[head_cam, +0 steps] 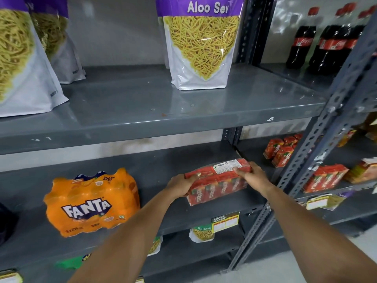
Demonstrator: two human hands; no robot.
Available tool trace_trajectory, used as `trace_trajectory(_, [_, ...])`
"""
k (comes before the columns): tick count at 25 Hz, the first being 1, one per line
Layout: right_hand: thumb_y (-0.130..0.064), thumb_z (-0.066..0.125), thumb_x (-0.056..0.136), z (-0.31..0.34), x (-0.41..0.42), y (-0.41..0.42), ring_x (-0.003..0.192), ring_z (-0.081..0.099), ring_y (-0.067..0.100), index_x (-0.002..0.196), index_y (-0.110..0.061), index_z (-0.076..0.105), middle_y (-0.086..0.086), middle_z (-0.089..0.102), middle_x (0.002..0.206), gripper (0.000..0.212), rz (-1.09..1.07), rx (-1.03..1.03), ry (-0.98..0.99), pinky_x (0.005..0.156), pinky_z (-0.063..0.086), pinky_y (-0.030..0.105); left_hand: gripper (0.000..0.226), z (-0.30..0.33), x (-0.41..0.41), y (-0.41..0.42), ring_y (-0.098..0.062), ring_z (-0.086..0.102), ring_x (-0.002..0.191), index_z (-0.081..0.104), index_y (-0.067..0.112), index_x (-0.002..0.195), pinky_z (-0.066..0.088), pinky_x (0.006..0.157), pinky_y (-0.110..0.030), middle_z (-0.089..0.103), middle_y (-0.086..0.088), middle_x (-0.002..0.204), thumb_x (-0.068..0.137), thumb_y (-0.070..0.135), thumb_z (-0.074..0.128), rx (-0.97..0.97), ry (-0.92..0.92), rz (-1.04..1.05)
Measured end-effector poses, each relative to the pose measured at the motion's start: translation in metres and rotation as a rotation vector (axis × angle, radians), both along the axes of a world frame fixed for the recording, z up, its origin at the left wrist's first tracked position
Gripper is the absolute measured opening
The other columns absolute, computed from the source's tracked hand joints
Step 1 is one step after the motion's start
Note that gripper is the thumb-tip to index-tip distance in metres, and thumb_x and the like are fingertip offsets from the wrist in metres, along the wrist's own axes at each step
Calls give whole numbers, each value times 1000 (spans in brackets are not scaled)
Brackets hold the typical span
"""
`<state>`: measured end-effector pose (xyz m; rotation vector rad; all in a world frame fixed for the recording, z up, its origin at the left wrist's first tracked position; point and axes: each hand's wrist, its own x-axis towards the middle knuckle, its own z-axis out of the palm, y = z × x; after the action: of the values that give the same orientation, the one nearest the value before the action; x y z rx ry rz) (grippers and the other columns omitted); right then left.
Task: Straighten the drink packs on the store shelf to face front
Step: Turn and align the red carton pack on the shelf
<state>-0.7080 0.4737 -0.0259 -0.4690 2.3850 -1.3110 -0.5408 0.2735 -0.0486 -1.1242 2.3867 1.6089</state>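
A red Maaza pack (219, 181) sits on the grey middle shelf (173, 209), near its right end and close to the front edge. It is a shrink-wrapped row of small juice cartons, red with orange fruit art and the brand name running vertically on each carton face; a white printed label lies along its top. The pack stands upright but is turned a little, its right end angled back toward 1 o'clock.

The left hand (181, 185) grips the pack's left end, thumb on top and fingers (184, 194) wrapped down the front corner. The right hand (252, 176) holds the right end, fingers clamped over the top edge beside the label.

At 9 o'clock from the pack, well apart on the same shelf, stands an orange Fanta pack (91, 203), logo facing front, slightly tilted.
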Motion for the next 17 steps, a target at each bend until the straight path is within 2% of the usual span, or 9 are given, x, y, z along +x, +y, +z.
trace_trajectory(5, [-44, 71, 84, 2, 10, 16, 80, 60, 11, 110, -24, 51, -7, 64, 90, 38, 6, 61, 15, 83, 42, 28, 55, -2, 5, 10, -22, 74, 90, 68, 18, 105, 57, 91, -40, 77, -7, 96, 91, 63, 40, -76, 6, -61])
trace_trajectory(9, [-52, 71, 80, 1, 12, 23, 89, 63, 20, 112, -22, 51, -1, 66, 98, 48, -9, 127, 38, 84, 45, 30, 57, -2, 6, 14, -24, 74, 90, 66, 14, 106, 57, 91, -41, 76, -9, 97, 93, 62, 38, -115, 24, -86])
trace_trajectory(17, [-54, 70, 80, 0, 15, 25, 92, 63, 21, 117, -19, 55, 1, 67, 102, 54, -31, 141, 46, 88, 48, 32, 59, 1, 8, 20, -25, 73, 93, 62, 11, 111, 57, 92, -41, 74, -11, 103, 95, 60, 34, -164, 4, -91])
